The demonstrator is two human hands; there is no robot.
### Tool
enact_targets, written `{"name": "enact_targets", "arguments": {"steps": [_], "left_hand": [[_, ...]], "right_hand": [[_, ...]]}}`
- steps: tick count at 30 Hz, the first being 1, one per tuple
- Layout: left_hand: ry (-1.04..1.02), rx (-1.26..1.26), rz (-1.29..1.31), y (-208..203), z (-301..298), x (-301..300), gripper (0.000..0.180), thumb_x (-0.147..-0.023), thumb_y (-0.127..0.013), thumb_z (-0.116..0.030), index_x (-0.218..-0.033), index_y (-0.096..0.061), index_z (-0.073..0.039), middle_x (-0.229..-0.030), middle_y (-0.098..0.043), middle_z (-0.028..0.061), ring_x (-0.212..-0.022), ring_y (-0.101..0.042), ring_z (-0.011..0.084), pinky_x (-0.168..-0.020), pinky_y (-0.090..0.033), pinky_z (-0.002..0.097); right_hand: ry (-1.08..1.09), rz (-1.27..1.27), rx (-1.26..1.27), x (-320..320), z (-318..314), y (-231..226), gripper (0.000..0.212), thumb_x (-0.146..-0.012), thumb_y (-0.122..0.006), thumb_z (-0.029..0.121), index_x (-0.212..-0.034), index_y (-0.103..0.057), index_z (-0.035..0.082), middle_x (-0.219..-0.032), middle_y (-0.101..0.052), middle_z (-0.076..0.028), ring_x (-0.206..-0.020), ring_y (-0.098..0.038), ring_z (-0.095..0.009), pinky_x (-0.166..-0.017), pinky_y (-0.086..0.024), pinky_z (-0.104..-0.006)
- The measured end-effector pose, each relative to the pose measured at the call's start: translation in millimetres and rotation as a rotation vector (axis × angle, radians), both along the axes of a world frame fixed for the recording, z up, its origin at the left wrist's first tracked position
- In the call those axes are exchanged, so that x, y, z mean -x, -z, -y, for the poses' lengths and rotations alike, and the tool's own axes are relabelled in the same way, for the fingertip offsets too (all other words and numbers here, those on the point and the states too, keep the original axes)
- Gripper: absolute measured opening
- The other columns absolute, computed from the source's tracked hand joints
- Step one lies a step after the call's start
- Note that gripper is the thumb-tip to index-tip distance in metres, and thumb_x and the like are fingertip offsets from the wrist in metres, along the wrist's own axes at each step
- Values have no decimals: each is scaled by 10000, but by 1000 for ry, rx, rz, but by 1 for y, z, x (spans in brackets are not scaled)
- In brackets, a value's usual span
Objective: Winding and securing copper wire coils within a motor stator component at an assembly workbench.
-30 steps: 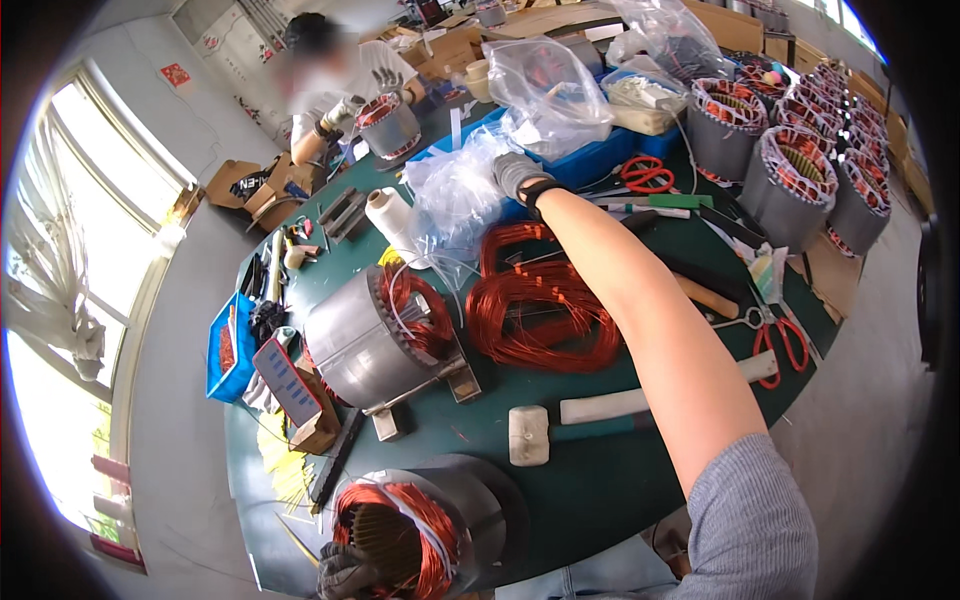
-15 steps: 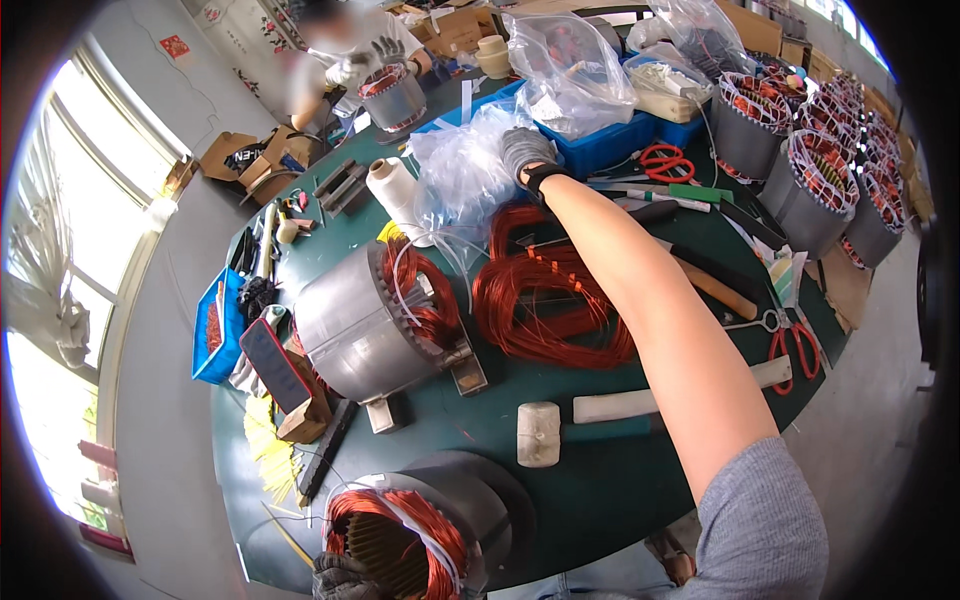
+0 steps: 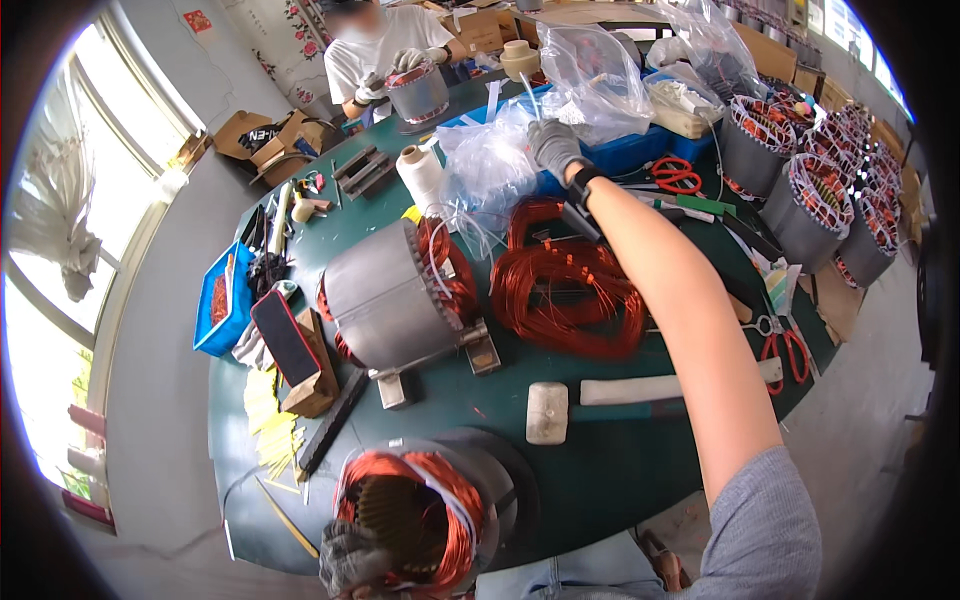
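The right hand [image 3: 555, 148], gloved in grey, has its grip closed on a thin white strip [image 3: 529, 90] that sticks up above the fingers; it is beyond and to the right of the middle drum [image 3: 390, 297], a grey metal cylinder lying on its side. The left hand [image 3: 353, 558], also gloved, is nearer the person than the middle drum, at the wire-filled mouth of the near drum [image 3: 497, 505]; I cannot tell how far its grip is closed, or whether it holds any wire.

Around the middle drum on the green counter [image 3: 620, 480], loose copper wire [image 3: 520, 290] lies just to the right and a mallet [image 3: 547, 413] to the near right. A white spool [image 3: 420, 178] and crumpled plastic bag [image 3: 490, 165] are beyond it. Left of it, a phone [image 3: 285, 335] leans on a wooden block [image 3: 318, 385]. Well beyond it, a co-worker [image 3: 390, 60] has both gloved hands at another drum [image 3: 418, 97].
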State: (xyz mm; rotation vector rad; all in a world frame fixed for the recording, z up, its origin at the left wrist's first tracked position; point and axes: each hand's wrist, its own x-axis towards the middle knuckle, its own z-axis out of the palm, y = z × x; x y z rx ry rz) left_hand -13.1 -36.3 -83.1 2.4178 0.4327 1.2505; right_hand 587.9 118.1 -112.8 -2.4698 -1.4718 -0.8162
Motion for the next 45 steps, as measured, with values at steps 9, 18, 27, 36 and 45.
{"name": "enact_targets", "arguments": {"steps": [9,18,27,36,45], "left_hand": [[3,173,139,-26,47,18,359,-905,-370,-269,-831,-609,-13,-803,-625,128,-787,-577,316,-774,-433,418],[79,530,1,-117,70,34,361,-937,-377,-324,-988,-591,-38,-811,-602,72,-692,-522,109,-629,-401,229],[46,473,48,-173,93,79,437,-929,-386,-430,-1099,-559,-66,-796,-601,35,-694,-536,69,-626,-435,211],[189,689,32,-59,125,48,349,-893,-479,-127,-1232,-442,-54,-875,-472,-6,-770,-442,70,-715,-391,199],[-43,423,-117,-42,124,31,276,-838,-546,-120,-1098,-514,-32,-773,-548,125,-678,-545,214,-673,-451,299]], "right_hand": [[-917,-1530,-229,166,186,-100,286,-921,-443,230,-1111,-532,37,-927,-565,-26,-844,-535,-77,-742,-448,-234],[-568,-1550,169,327,327,-72,347,-922,-434,284,-1150,-520,36,-793,-578,-18,-601,-535,-55,-490,-453,-175],[-633,-1570,83,351,356,-30,280,-924,-444,259,-1085,-540,52,-845,-568,-64,-715,-563,-101,-612,-471,-223],[-667,-1515,-94,385,365,-47,297,-937,-404,242,-1108,-518,28,-788,-558,-21,-631,-511,-55,-552,-437,-191],[-996,-1062,-468,453,314,-100,163,-921,-406,117,-899,-518,2,-769,-600,-63,-623,-550,-112,-575,-440,-232]]}}
